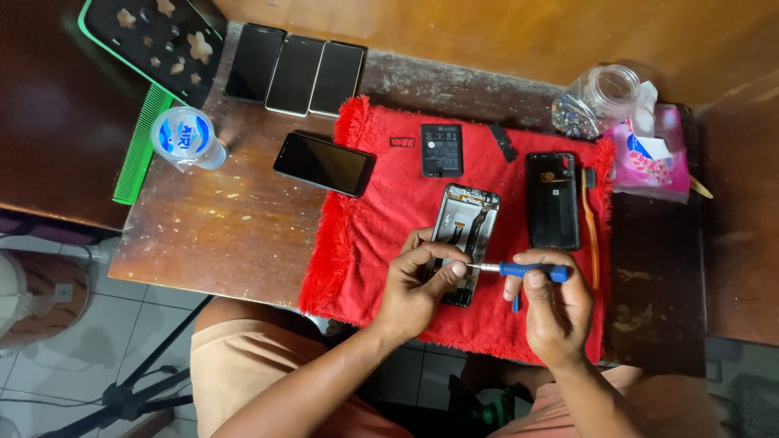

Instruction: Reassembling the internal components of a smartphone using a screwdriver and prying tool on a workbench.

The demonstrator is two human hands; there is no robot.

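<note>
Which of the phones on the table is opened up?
The opened phone on the red towel, under the left hand; its insides show, while the others show plain dark faces.

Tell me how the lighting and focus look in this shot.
Head view: warm, even light on the red towel; left hand, right hand and opened phone sharp; glare on the bottle cap; corners and floor dark; table edges bow slightly from the wide lens.

Left hand [418, 285] and right hand [554, 312] curled, fingertips together.

You're at a phone-repair bench: opened phone [464, 235] under your fingers [430, 264], spare phones [294, 73] beyond them, screw jar [596, 99].
</note>
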